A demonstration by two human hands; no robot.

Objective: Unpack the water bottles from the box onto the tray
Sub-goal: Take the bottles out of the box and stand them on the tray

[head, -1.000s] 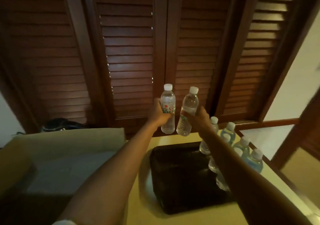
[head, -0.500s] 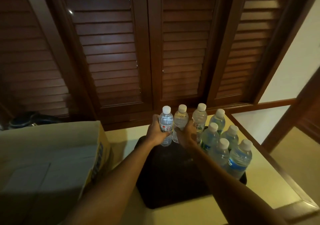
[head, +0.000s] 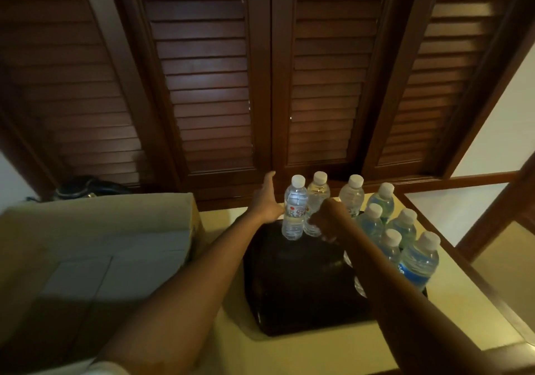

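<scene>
A dark tray point(head: 289, 288) lies on a cream table top. Two clear bottles with white caps stand upright at its far edge: one point(head: 294, 209) on the left, a second point(head: 318, 198) beside it. My left hand point(head: 267, 201) is open just left of the first bottle, fingers spread and off it. My right hand point(head: 327, 221) curls against the second bottle's lower right side; whether it grips is unclear. Several blue-tinted bottles point(head: 404, 227) stand along the tray's right side. The open cardboard box point(head: 115, 204) sits to the left.
Dark louvred wooden doors point(head: 260, 85) close off the space right behind the table. A raised wooden rim point(head: 492, 302) runs along the table's right side. A dark bundle point(head: 81, 186) lies behind the box. The near half of the tray is bare.
Both hands brought two bottles down from the air onto the tray's far edge. My left hand has let go of its bottle and opened to the left.
</scene>
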